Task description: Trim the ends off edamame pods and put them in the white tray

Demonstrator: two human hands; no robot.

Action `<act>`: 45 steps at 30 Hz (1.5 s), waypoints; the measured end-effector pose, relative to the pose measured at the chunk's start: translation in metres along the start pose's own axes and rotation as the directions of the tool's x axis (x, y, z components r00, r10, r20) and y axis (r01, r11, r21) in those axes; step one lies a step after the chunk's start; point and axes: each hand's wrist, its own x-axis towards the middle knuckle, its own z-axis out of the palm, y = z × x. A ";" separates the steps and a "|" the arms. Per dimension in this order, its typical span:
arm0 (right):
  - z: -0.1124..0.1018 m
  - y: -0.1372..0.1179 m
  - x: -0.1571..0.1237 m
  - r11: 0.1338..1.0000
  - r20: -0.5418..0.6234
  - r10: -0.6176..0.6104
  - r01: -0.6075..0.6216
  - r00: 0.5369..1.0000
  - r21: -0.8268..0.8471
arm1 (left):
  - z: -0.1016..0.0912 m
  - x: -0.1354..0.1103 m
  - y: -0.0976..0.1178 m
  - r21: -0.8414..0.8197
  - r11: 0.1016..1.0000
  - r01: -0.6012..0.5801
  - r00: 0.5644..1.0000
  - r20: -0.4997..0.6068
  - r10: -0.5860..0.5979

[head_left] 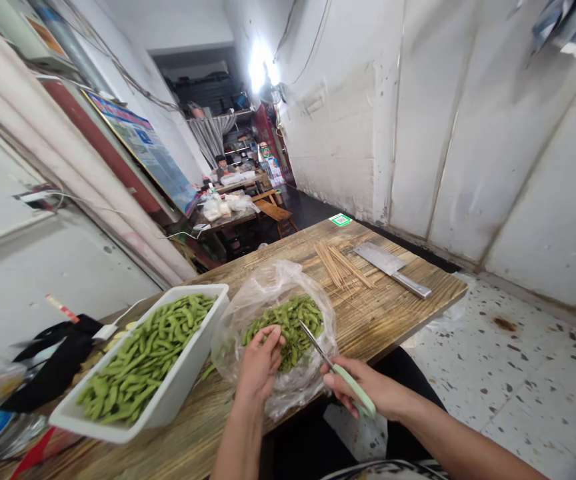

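My left hand (261, 363) reaches into a clear plastic bag (268, 293) of green edamame pods (295, 320), fingers curled on a pod at the pile's near edge. My right hand (368, 390) grips scissors with pale green handles (341, 373), the blades pointing up and left over the pods in the bag. To the left, a white rectangular tub (188, 373) holds several more green pods. Bag and tub rest on a wooden table (398, 307).
A bundle of bamboo skewers (341, 267) and a cleaver (393, 267) lie at the table's far end, near a green sticker (341, 219). Black items and packets (48, 360) crowd the left edge. Speckled floor (518, 373) lies to the right; more tables stand down the corridor.
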 end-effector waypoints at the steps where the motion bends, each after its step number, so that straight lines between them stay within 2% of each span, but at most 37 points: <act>1: 0.000 0.001 0.001 1.000 0.002 0.002 -0.002 1.000 0.001 | 0.000 0.000 -0.001 -0.017 1.000 0.009 1.000 0.004 -0.009; 9: 0.002 0.004 0.006 1.000 0.008 0.015 -0.015 1.000 0.017 | 0.008 -0.006 -0.007 -0.147 0.980 0.137 0.990 0.038 -0.133; 15: 0.003 0.004 0.007 0.999 -0.017 0.024 -0.023 1.000 0.042 | 0.019 -0.017 -0.010 -0.144 0.978 0.149 0.987 0.078 -0.139; 23: 0.005 -0.003 0.003 0.997 -0.036 0.013 -0.010 0.999 0.082 | 0.023 -0.023 -0.019 -0.109 0.982 0.152 0.984 0.112 -0.140; 28: 0.004 -0.004 0.002 0.997 -0.063 0.042 -0.038 0.997 0.072 | 0.019 -0.021 -0.014 -0.125 0.978 0.167 0.985 0.068 -0.159; 31: 0.000 0.003 0.002 0.998 -0.077 0.014 -0.010 0.997 0.060 | 0.010 -0.015 -0.005 -0.254 0.954 0.160 0.987 0.050 -0.153; 34: -0.003 0.006 0.002 0.998 -0.086 0.010 -0.004 0.996 0.063 | 0.001 -0.008 0.002 -0.445 0.892 0.079 0.996 -0.008 -0.093; 36: -0.004 0.006 0.000 0.998 -0.092 0.016 -0.010 0.996 0.065 | -0.002 -0.002 0.005 -0.475 0.878 0.063 0.997 -0.010 -0.077; 38: -0.005 0.004 -0.001 0.998 -0.093 0.032 -0.026 0.995 0.065 | -0.002 0.006 0.006 -0.376 0.922 0.098 0.994 -0.010 -0.110; 41: -0.005 0.002 -0.002 0.998 -0.079 0.039 -0.035 0.996 0.059 | -0.001 0.022 0.005 -0.078 0.991 0.109 0.990 -0.083 -0.115; 43: -0.005 0.003 -0.002 0.998 -0.072 0.030 -0.026 0.997 0.055 | -0.001 0.033 0.004 0.098 0.994 0.057 0.993 -0.113 -0.046; 45: -0.005 0.004 -0.001 0.998 -0.074 0.030 -0.027 0.997 0.052 | -0.001 0.045 0.003 0.304 0.953 -0.006 0.985 -0.164 0.059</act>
